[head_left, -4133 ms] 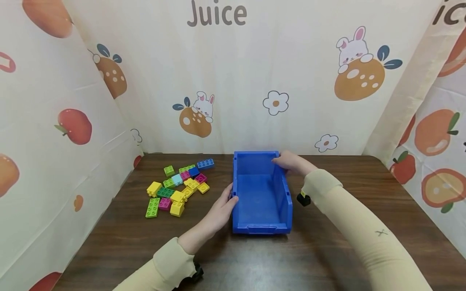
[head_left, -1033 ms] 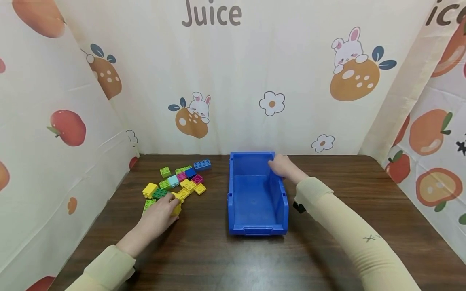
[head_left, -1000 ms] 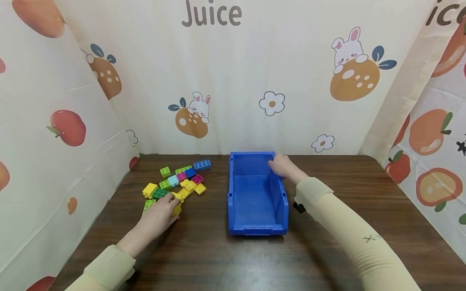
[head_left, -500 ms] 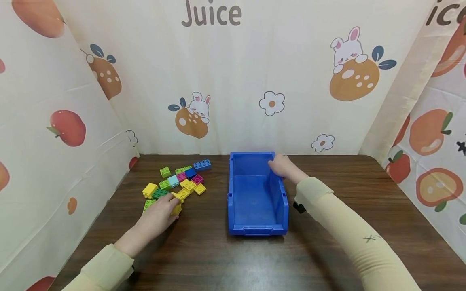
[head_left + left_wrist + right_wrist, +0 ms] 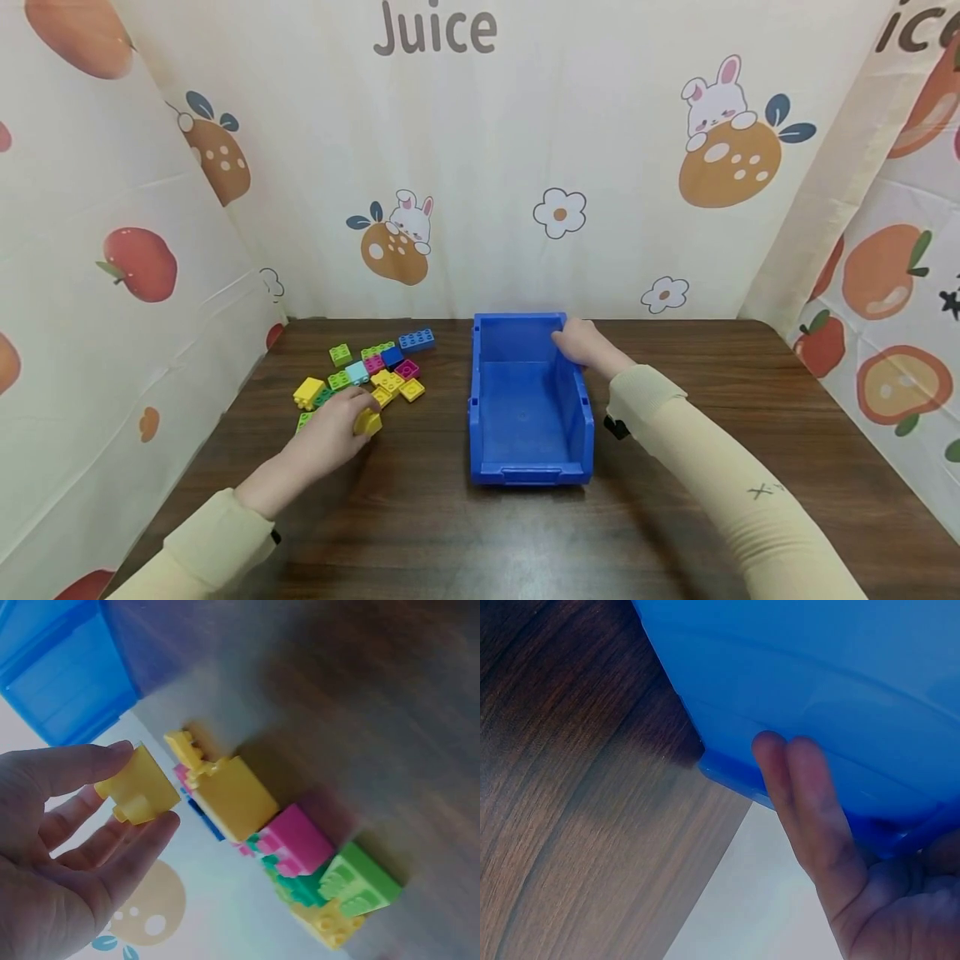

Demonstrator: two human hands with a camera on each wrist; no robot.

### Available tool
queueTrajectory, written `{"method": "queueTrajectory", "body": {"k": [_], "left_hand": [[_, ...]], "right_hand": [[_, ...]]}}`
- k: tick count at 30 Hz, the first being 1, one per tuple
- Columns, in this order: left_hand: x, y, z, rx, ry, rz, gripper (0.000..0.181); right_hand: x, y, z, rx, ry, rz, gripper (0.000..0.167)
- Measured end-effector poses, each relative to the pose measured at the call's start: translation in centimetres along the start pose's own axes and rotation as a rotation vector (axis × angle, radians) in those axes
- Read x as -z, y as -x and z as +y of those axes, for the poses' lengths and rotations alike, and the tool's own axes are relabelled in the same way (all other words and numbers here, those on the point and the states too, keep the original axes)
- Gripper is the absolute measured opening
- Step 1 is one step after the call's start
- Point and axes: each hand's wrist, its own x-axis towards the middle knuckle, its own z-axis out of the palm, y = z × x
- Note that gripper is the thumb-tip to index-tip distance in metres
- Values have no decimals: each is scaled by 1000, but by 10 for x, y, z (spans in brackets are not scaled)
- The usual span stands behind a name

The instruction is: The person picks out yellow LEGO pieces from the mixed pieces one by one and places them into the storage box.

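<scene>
My left hand (image 5: 333, 433) pinches a yellow toy building brick (image 5: 367, 422) between thumb and fingertips. In the left wrist view that held brick (image 5: 146, 786) is apart from the others and shows a round stud underneath. Close beyond it lie another yellow brick (image 5: 236, 799), a magenta brick (image 5: 296, 840) and a lime green brick (image 5: 361, 879). My right hand (image 5: 588, 343) grips the right wall of a blue plastic bin (image 5: 525, 417) near its back corner. In the right wrist view two fingers (image 5: 810, 780) lie along the bin's outer wall; the thumb is mostly hidden.
Several loose bricks lie at the left of the dark wooden table (image 5: 420, 517), among them a long blue brick (image 5: 417, 340), a light blue brick (image 5: 357, 372) and a yellow brick (image 5: 309, 392). A printed curtain (image 5: 480, 167) closes off the back and sides.
My left hand has gone from the bin's left wall to the bricks and taken hold of a yellow one, now raised slightly. My right hand stays on the bin.
</scene>
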Motion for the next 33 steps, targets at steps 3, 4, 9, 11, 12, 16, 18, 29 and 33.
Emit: {"method": "queueTrajectory", "body": {"k": [3,4,9,11,12,16,18,29,33], "left_hand": [[4,-1,3,-13,11,23,32],[6,-1,5,-17,9,33,32],[14,-4,11,-26,3,83,35],[17,-6,14,-24,6,92,36],[19,-7,16,-20,9,93,36],[24,-11,22,-11,33,91,38],[27,-13,27,-15,38,91,39],[34,-29,62,-117,76,102,38],[32,-34,75,-157,92,98,38]], "right_hand": [[-1,-1,1,-4,7,-3,28],[-1,-1,1,-5,7,-4,28],[-1,0,-1,2,5,-5,28],[-1,1,-1,2,1,-5,28],[-1,1,-1,1,-4,-5,28],[-1,0,-1,-1,0,-5,27],[-1,0,-1,-3,5,-3,27],[-1,-1,0,-5,5,2,27],[-1,-1,0,-16,-1,-1,27]]}}
